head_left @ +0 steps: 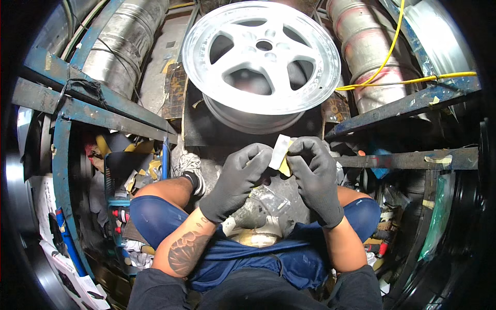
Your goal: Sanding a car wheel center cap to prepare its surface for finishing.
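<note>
Both my hands wear dark grey gloves and meet in front of my chest. Between them is a small folded piece of sandpaper, pale on one face and yellow on the other. My right hand pinches its yellow side. The closed fingertips of my left hand are at its pale edge. Just beyond my hands, a silver five-spoke wheel rim lies face up, tilted towards me. It rests on a dark padded stand, and neither hand touches it.
Metal drums stand to the left and red-stained drums to the right. Blue metal frames flank me. A yellow hose runs beside the wheel. At my left knee is a bin of scraps. Red-capped cans stand below.
</note>
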`<state>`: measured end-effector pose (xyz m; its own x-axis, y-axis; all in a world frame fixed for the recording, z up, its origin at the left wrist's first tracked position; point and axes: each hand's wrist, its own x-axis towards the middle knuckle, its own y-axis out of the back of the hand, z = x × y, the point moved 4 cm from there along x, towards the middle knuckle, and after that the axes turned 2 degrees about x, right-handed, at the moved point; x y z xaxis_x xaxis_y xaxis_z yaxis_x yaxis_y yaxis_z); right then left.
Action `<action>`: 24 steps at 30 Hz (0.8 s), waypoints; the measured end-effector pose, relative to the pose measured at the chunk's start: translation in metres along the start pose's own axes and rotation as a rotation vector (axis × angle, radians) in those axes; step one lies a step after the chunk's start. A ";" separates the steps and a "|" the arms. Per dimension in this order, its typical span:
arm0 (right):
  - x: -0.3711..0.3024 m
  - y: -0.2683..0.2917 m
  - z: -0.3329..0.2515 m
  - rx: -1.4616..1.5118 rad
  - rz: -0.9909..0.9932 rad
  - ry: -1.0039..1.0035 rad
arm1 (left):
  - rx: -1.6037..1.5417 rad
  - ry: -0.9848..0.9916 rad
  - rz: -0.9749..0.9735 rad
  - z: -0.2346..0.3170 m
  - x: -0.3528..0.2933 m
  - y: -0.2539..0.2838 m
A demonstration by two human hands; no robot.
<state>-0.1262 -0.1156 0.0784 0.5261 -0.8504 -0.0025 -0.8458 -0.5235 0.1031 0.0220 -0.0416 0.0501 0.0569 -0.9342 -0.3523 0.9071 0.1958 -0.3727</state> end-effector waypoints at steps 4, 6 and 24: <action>0.003 -0.009 -0.013 -0.214 -0.078 0.061 | 0.082 0.001 0.021 -0.006 0.001 0.006; 0.002 -0.015 -0.025 -0.435 -0.155 0.380 | -0.085 -0.059 -0.003 -0.015 0.006 0.009; -0.004 -0.005 -0.021 -0.396 -0.156 0.360 | -0.432 -0.131 0.075 -0.004 0.010 0.000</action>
<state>-0.1227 -0.1086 0.0984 0.6985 -0.6563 0.2851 -0.6936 -0.5232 0.4951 0.0209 -0.0495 0.0431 0.1932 -0.9371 -0.2908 0.6426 0.3448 -0.6843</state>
